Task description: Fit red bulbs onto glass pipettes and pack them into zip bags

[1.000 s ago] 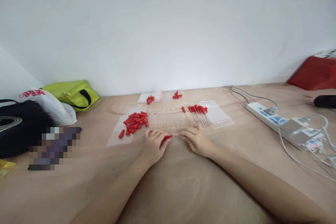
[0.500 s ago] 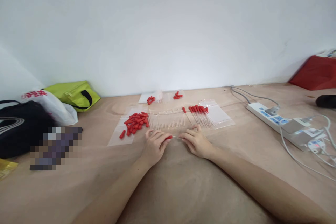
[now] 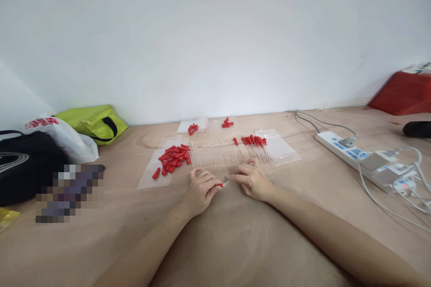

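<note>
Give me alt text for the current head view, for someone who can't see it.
The left hand pinches a red bulb, with a thin clear tube running from it to the right hand. Beyond lie loose red bulbs, a row of bare tubes, and tubes topped with bulbs.

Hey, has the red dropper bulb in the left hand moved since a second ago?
Yes: the red dropper bulb in the left hand has shifted slightly toward the person, away from the row of clear tubes.

Your brown desk [image 3: 256, 242] is carrying a lime bag [image 3: 96, 119] near its far left corner and a red bag [image 3: 400, 94] along the far edge's right; between them, plastic bags [image 3: 282, 147] and a power strip [image 3: 353, 154] are lying.
</note>
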A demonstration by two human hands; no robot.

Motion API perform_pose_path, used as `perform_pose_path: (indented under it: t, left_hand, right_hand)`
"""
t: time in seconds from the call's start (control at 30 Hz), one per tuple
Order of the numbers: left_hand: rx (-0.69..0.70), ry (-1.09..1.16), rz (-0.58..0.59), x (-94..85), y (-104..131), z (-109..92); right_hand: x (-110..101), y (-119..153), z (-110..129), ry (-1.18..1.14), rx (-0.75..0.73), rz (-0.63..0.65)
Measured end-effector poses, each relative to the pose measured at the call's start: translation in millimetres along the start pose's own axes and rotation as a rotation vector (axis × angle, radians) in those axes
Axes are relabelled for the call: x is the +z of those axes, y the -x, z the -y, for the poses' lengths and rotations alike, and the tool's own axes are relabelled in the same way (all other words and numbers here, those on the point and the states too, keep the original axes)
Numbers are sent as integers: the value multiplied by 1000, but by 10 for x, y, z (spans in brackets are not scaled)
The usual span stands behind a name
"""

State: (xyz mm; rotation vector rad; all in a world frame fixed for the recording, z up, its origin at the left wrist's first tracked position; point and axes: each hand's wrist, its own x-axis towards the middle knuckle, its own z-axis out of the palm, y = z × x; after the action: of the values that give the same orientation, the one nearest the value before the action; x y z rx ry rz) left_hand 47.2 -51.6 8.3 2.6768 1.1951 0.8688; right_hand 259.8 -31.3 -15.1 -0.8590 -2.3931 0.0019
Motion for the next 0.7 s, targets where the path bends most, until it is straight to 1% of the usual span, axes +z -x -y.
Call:
perform_pose_path:
  t: [0.1,0.27,0.5,0.7]
  left_hand:
    - [-9,-2,0,6,5,12]
    - [-2,5,-7,3,11,26]
    - [10,-28,13,-10,10,0]
    - [71,-31,14,12,22,1]
  right_hand:
    - [-17,3,15,52,-16,-2]
    - [-59,-5,80,74,-27,9]
    - [-35,-20,187,1,17,0]
    - [7,-44,226,-58,16,28]
